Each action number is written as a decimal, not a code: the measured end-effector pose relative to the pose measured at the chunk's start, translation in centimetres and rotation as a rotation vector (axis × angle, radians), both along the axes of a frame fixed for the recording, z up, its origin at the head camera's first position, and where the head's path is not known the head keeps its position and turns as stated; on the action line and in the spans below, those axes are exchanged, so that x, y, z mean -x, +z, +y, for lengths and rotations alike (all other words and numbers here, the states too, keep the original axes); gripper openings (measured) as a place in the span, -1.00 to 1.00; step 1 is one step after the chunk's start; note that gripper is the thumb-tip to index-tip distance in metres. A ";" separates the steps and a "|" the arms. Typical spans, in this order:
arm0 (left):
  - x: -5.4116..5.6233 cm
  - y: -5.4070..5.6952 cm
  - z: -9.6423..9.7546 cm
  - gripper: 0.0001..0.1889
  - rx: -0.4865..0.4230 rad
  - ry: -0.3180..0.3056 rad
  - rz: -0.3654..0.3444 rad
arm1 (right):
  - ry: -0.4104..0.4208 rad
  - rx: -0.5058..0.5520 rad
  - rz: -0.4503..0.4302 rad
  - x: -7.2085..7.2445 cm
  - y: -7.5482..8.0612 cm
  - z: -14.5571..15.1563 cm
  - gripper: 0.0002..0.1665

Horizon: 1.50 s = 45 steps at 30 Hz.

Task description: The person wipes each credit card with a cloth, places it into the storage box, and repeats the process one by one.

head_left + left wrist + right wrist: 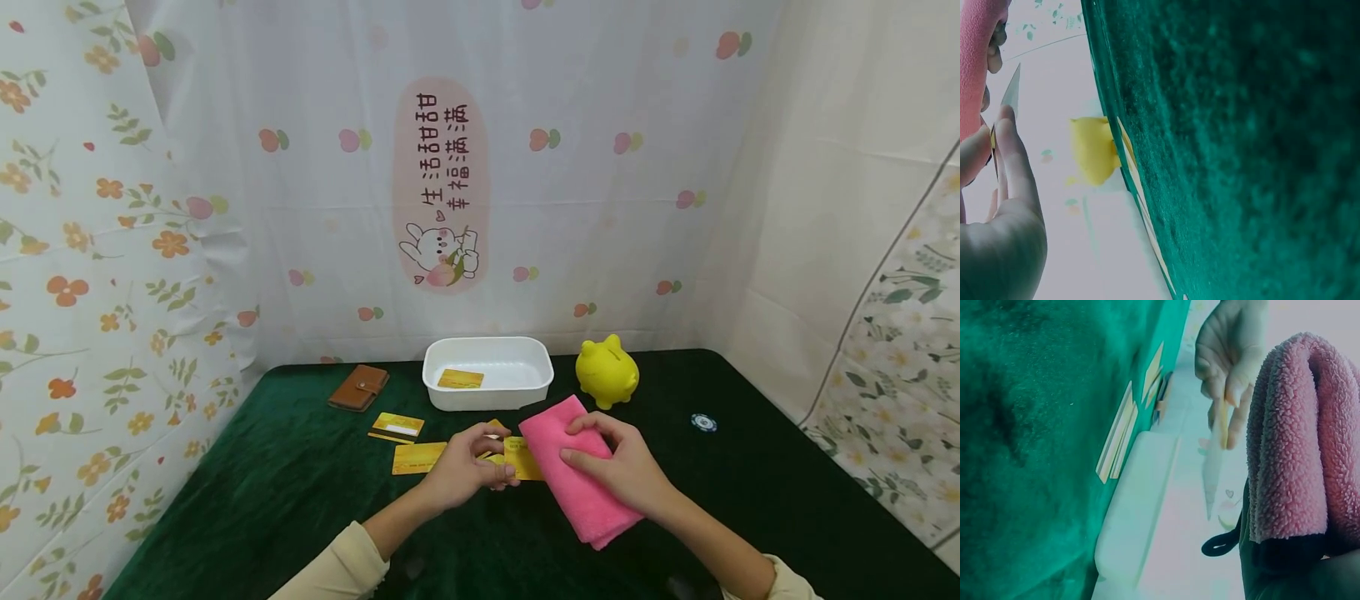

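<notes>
My left hand (463, 471) pinches a gold bank card (522, 459) between thumb and fingers, holding it above the table. Against the card's right side is a folded pink towel (570, 483), gripped by my right hand (628, 468). Seen from the right wrist, the towel (1288, 444) is thick and fluffy with a dark loop (1221, 542) at one end, and the card (1212, 469) appears nearly edge-on. Just left of my left hand, one gold card (417, 458) lies on the table, with another card (396, 425) showing a black stripe behind it. More gold pieces are partly hidden behind the left hand.
A white tray (487, 398) at the back holds a gold card (461, 379). Left of it lies a brown wallet (359, 388); right of it stands a yellow piggy bank (607, 372). A poker chip (703, 423) rests on the right of the green-covered table (255, 500).
</notes>
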State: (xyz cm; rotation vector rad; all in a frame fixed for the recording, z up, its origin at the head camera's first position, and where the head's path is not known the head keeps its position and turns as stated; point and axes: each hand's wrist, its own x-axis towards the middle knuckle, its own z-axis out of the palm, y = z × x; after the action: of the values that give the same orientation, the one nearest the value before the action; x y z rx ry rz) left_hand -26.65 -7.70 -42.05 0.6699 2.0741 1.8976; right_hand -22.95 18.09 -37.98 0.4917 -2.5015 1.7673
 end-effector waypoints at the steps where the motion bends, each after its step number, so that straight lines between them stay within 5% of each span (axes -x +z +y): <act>1: 0.0 0.0 0.0 -0.47 -0.005 0.010 0.010 | 0.005 -0.001 -0.003 0.0 0.0 -0.1 -0.67; 45: -0.6 0.6 0.2 -0.39 -0.227 0.162 0.020 | 0.048 -0.088 0.255 0.6 0.1 -2.7 -0.72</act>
State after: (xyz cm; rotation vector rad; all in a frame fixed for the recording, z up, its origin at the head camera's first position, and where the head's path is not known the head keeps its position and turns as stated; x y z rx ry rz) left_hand -26.07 -7.49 -41.41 0.5855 1.9971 2.2486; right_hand -23.54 15.35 -37.89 0.7370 -2.4145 1.5043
